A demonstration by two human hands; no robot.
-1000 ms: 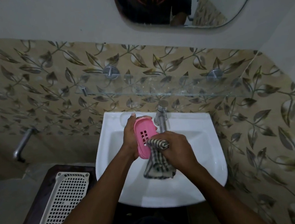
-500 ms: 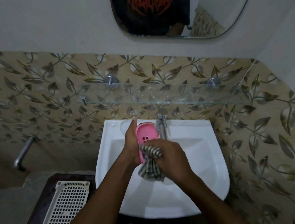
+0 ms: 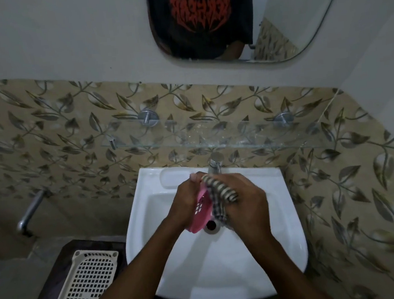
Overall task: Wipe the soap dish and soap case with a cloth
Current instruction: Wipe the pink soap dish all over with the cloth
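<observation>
Cloth higher on dish — tap behind

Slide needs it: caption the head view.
Over washbasin, left hand holds pink soap dish; right hand presses checked cloth against it.

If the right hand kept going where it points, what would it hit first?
Probably the pink soap dish in the left hand; the cloth in the right hand seems pressed against it, though depth is unclear.
</observation>
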